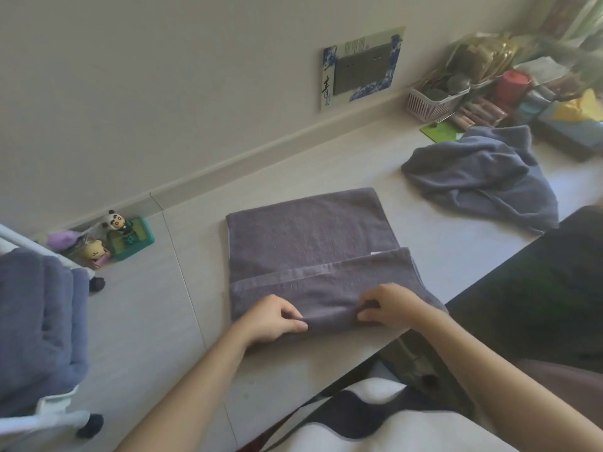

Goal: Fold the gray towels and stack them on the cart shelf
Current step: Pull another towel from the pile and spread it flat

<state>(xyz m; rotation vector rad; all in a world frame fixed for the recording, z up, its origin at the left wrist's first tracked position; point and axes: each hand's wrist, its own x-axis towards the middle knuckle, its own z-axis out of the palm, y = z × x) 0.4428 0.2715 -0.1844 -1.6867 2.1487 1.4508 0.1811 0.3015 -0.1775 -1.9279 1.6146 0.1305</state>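
Gray towel (310, 243) flat on desk (156, 321), left hand (270, 319) and right hand (391, 308) pinching its near fold

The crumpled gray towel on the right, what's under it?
The crumpled gray towel lies on the pale tabletop, with one edge over a green card. Anything else beneath it is covered.
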